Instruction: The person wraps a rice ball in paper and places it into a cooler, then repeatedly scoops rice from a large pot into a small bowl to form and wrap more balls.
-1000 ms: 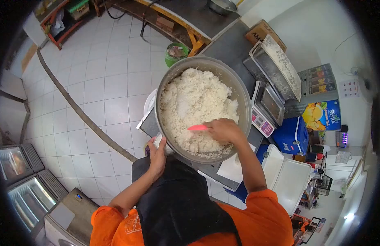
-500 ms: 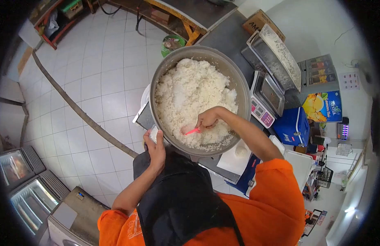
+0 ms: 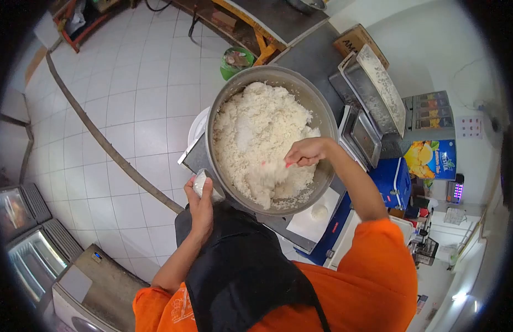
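A big round metal pot (image 3: 329, 110) stands on the counter, heaped with white rice (image 3: 262, 119). Over the lower right part of the rice, my right hand (image 3: 307, 152) is closed around the handle of a pink spoon (image 3: 290, 164); its far end is blurred among moving rice. Beside the pot's lower left rim, my left hand (image 3: 200, 202) grips a small whitish container (image 3: 199, 182), partly covered by the fingers.
Right of the pot are a scale (image 3: 353, 135), a tilted metal tray (image 3: 381, 88) and a blue cooler (image 3: 392, 185). A white sheet (image 3: 303, 224) bears a small rice mound (image 3: 319, 212). Beyond the pot is a green bin (image 3: 236, 62).
My right hand has moved right and slightly up over the rice with the pink spoon, stirring up rice. My left hand still holds the whitish container, now a little lower and tilted more into view.
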`<action>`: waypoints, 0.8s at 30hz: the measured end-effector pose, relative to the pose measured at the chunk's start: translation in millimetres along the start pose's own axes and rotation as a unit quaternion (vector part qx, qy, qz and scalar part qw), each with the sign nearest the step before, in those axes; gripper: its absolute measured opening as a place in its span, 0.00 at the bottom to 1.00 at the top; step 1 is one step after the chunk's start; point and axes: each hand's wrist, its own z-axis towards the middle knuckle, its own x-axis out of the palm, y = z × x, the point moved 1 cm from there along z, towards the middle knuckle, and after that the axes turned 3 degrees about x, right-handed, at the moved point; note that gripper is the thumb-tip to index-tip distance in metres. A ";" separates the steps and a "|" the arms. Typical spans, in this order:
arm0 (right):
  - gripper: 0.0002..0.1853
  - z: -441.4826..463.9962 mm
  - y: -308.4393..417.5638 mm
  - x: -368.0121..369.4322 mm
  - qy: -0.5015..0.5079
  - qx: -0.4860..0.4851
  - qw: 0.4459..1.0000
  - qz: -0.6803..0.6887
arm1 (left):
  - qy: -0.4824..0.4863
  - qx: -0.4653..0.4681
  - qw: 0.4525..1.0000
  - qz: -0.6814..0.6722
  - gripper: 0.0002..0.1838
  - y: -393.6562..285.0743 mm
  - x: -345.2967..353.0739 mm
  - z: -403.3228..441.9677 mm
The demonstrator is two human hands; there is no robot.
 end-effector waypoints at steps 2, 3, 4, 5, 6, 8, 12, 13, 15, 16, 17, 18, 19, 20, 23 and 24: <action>0.10 -2.6 1.1 21.4 -0.097 -0.050 0.994 -0.032 | -0.001 -0.028 0.999 -0.031 0.32 1.9 -1.9 -0.9; 0.11 10.7 -8.8 43.8 -0.274 -0.141 0.947 -0.089 | 0.009 -0.036 0.999 -0.025 0.32 14.7 -2.9 1.7; 0.13 20.2 -15.5 65.0 -0.440 -0.228 0.858 -0.138 | 0.021 -0.044 0.999 -0.018 0.32 21.2 -4.0 3.6; 0.13 28.4 -13.9 89.1 -0.437 -0.231 0.858 -0.136 | 0.019 -0.043 0.999 -0.014 0.32 18.2 -3.5 3.1; 0.14 32.9 -6.3 115.4 -0.478 -0.159 0.842 -0.193 | 0.030 -0.060 0.998 0.004 0.32 14.0 0.0 1.3; 0.15 17.8 12.2 128.8 -0.515 -0.082 0.817 -0.248 | 0.043 -0.078 0.996 0.021 0.32 15.4 6.9 3.7; 0.17 25.4 19.4 86.7 -0.458 -0.077 0.836 -0.292 | 0.038 -0.058 0.997 0.029 0.32 24.8 8.5 2.4; 0.19 43.1 13.3 70.9 -0.398 -0.105 0.836 -0.363 | 0.032 -0.056 0.997 0.034 0.33 24.5 9.0 2.8; 0.17 68.2 12.9 42.9 -0.302 -0.105 0.884 -0.342 | 0.035 -0.053 0.998 0.027 0.33 24.7 9.4 2.6; 0.16 79.1 14.1 34.6 -0.203 -0.104 0.918 -0.323 | 0.034 -0.047 0.998 0.015 0.33 24.9 9.2 2.5; 0.16 88.8 13.6 29.1 -0.200 -0.104 0.918 -0.325 | 0.032 -0.048 0.998 0.014 0.33 29.5 8.6 3.4; 0.14 96.7 12.4 28.6 -0.134 -0.045 0.937 -0.319 | 0.026 -0.031 0.999 0.031 0.33 32.3 9.1 3.9; 0.12 101.6 10.3 26.6 -0.067 0.014 0.948 -0.312 | 0.021 -0.013 0.999 0.046 0.33 33.7 9.6 5.0; 0.12 104.6 8.7 23.6 -0.066 0.018 0.947 -0.313 | 0.020 -0.015 0.999 0.043 0.33 35.1 9.5 3.5; 0.08 103.8 11.9 16.6 0.003 0.087 0.972 -0.218 | 0.023 -0.029 0.999 -0.008 0.32 17.7 20.8 -8.1; 0.07 102.1 15.3 14.0 0.049 0.101 0.971 -0.212 | 0.017 -0.021 1.000 0.010 0.32 18.0 21.1 -9.4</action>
